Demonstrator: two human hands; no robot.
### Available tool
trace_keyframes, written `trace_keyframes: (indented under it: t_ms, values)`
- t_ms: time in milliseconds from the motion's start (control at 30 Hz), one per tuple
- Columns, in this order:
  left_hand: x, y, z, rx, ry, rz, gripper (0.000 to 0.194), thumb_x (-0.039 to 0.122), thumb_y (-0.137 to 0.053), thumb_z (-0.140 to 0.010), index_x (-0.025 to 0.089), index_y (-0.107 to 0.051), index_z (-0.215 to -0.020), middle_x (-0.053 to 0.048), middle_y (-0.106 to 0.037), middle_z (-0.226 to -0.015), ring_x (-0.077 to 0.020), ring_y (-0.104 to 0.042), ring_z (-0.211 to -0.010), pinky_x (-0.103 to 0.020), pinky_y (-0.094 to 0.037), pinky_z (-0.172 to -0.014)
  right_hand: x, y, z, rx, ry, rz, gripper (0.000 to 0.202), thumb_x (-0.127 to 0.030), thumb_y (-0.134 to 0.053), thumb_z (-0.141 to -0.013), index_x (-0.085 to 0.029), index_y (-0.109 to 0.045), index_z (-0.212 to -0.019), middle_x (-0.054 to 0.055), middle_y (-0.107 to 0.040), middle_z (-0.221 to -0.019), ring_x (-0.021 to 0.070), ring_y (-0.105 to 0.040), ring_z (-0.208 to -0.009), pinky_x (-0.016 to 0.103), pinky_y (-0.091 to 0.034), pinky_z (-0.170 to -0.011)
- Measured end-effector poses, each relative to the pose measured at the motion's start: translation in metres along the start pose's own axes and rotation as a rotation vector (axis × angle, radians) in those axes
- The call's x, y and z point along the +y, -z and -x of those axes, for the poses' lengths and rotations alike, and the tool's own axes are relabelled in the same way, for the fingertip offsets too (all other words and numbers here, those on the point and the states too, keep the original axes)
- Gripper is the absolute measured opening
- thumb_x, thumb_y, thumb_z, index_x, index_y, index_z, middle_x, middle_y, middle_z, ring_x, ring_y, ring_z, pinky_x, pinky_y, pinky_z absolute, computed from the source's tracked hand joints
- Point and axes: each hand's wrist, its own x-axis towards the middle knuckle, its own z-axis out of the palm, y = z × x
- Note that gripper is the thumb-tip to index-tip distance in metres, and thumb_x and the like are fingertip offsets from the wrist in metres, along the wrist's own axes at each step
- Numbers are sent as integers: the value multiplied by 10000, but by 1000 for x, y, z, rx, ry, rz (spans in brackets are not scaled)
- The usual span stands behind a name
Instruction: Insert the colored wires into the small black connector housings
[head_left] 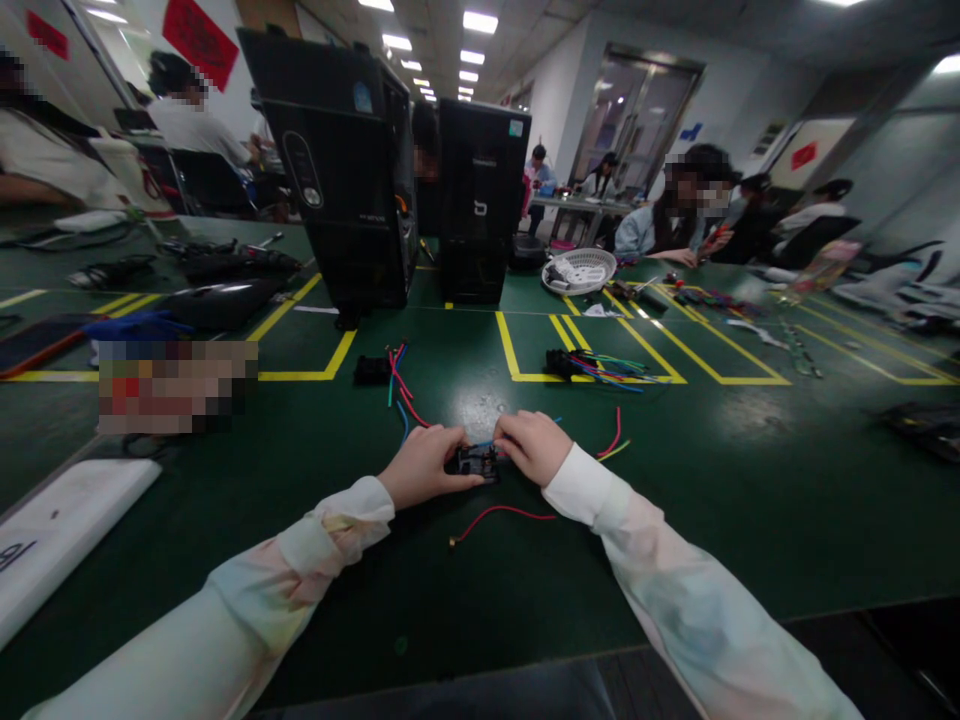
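Head view: 1 loose red wire [501,508] nearest, then the left hand [425,465] has 1 black block [478,464] clamped thumb-to-fingers over the table [465,620], while the right hand [534,448] is pinched nearly closed at the block's right edge, apparently on 1 blue wire [484,444]. I'd brace the block against twisting, pinch close to the wire's end, load straight along it. Beyond: 1 short red wire [618,430], 1 yellow-green wire [616,450], 2 wired blocks [371,370] (strands too tangled to count), 2 computer towers [330,170], 1 white basket [553,280].
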Motion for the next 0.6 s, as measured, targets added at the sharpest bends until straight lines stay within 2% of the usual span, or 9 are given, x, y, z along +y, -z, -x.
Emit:
trace_keyframes:
  t_ms: [267, 367, 600]
  values:
    - [1, 2, 1, -11, 4, -1, 418, 573, -592, -671, 193, -524, -829, 22, -515, -683, -159, -479, -657, -261, -278, -603, -1, -3, 0, 57, 95, 23, 149, -187, -411, -883, -199, -550, -933, 37, -575, -891, 155, -510, -831, 255, -285, -637]
    - [2, 2, 1, 0, 18, -3, 416, 575, -595, -667, 194, -520, -816, 23, -516, -675, -162, -486, -656, -259, -276, -587, 0, -3, 1, 79, 123, 25, 168, -185, -402, -881, -197, -569, -898, 41, -555, -856, 155, -506, -799, 256, -299, -625]
    - [4, 2, 1, 1, 29, -20, 423, 589, -585, -667, 198, -519, -815, 28, -507, -661, -161, -484, -657, -264, -272, -580, -1, -6, -2, 167, 174, -176, 162, -162, -401, -867, -172, -552, -809, 38, -529, -770, 156, -488, -759, 263, -368, -688]
